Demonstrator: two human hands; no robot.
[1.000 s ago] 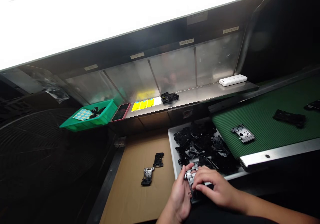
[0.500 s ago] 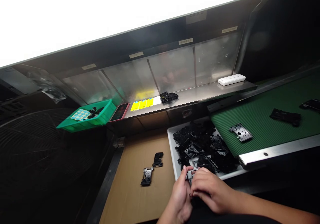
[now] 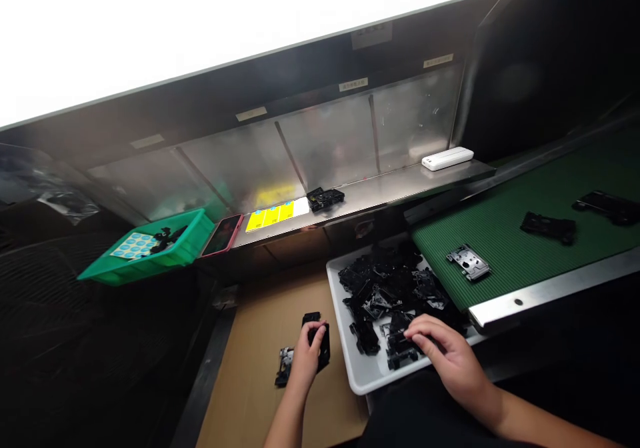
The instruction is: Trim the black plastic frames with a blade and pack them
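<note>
A white plastic tray [image 3: 360, 376] heaped with black frames [image 3: 385, 288] sits beside a cardboard sheet [image 3: 250, 375]. On the cardboard, the left hand [image 3: 306, 361] curls over a black frame [image 3: 325, 349], its long axis running away from the person. The right hand [image 3: 445, 355], half-curled, touches the heap; whether it grips anything is unclear.

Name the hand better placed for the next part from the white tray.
Right, probably: the right hand rests on the black parts in the tray; the left hand covers a part on the cardboard.
</note>
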